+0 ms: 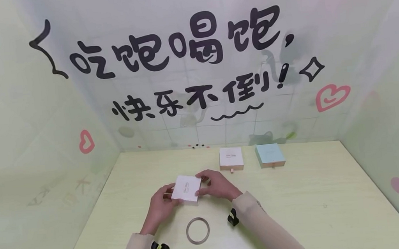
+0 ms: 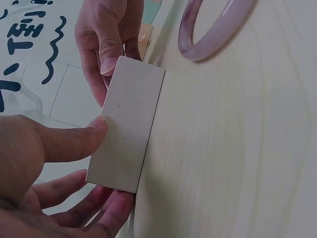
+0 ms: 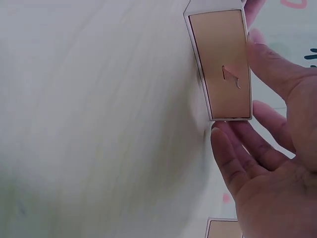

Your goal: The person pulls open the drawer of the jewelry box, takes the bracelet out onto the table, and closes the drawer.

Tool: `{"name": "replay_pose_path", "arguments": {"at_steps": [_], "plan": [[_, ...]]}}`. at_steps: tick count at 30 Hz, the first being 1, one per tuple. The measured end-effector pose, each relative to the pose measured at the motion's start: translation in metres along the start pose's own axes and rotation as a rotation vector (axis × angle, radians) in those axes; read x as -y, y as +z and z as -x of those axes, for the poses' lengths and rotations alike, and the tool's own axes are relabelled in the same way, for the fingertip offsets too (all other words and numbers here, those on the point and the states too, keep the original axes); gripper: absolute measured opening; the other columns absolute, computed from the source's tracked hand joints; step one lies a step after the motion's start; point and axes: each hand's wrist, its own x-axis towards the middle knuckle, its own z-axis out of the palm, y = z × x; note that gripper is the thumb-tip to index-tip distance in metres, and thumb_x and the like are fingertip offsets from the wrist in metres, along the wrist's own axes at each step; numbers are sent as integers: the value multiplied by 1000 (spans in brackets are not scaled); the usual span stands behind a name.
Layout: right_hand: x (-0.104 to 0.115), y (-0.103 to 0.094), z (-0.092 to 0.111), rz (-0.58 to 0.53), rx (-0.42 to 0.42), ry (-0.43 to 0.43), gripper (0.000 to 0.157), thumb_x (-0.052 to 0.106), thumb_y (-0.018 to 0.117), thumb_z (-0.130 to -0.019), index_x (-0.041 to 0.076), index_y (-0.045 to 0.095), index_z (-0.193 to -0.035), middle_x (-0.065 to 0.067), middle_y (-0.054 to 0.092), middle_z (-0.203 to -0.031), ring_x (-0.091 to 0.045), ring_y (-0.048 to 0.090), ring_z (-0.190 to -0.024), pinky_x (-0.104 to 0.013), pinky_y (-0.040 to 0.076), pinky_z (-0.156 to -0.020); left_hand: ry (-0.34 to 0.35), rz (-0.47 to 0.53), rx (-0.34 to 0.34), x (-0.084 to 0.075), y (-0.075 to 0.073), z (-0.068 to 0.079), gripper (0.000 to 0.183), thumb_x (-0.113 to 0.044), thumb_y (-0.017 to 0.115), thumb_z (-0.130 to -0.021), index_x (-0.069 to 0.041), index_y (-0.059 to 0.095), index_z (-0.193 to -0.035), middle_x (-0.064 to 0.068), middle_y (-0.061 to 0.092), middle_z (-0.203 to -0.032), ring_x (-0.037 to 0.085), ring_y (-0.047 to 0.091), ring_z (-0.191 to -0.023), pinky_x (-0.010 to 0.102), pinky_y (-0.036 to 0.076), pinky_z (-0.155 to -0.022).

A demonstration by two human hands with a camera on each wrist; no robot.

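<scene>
Both hands hold a small white drawer box with fine lettering on its lid, turned at a slight angle over the table. The left hand grips its left side, thumb along the near edge in the left wrist view and fingers at the end of the box. On the opposite side, the right hand grips with thumb and fingers. In the right wrist view, the tan drawer front with a small ribbon tab faces out, level with the sleeve. Whether the box touches the table cannot be told. A mauve bangle lies nearer the person.
Behind the hands stand a second white box with a pink tab and a light blue box, side by side near the back edge. Printed cloth walls enclose the pale wooden table at the back and both sides.
</scene>
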Motion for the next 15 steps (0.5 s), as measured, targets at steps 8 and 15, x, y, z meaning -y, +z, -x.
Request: {"name": "replay_pose_path", "arguments": {"at_steps": [8,15], "plan": [[0,8,5,8,-86,47,53,26,89,-79,7,68,-124,-6,70,-108,-22,63,-99,-30,53,-87,7,37,30,7,-6,-11,51,-5,81,-84,-7,67,-133,18,68,-122,26,66,-103,36,56,-87],[0,13,13,-28,-167,51,41,24,87,-82,5,70,-113,-7,72,-97,-17,63,-88,-26,51,-76,15,50,54,9,-8,-24,44,-4,79,-85,-8,70,-128,14,71,-119,23,67,-103,36,55,-91]]}}
